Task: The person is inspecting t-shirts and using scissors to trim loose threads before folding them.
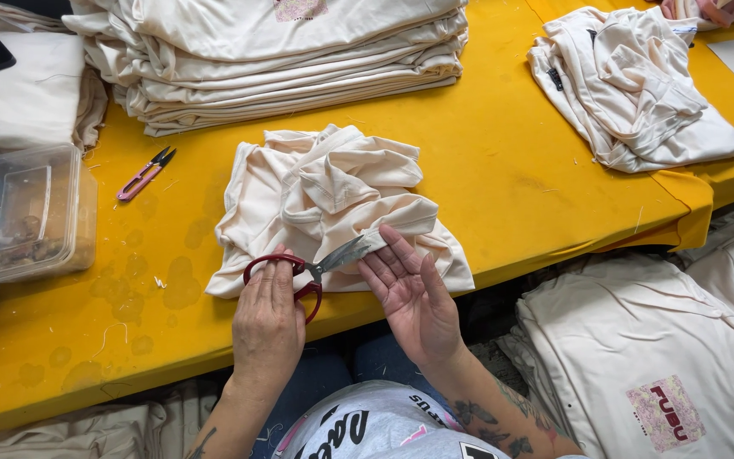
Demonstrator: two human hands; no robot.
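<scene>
Trimming step: left hand (267, 319) grips red-handled scissors (312, 270); right hand (411, 293), open and empty, touches the cream garment (333, 191). Next: locate thread.

Crumpled garment (333, 200) on table (503, 170), folded stack (282, 59) behind

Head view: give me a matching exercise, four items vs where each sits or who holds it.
1. red-handled scissors
2. pink thread snips
3. clear plastic tub
4. folded garment stack

A. far edge of the yellow table, top centre
B. in the left hand
C. table's left edge
D. lying loose, left of the crumpled cream garment

Pairs: 1-B, 2-D, 3-C, 4-A
</scene>
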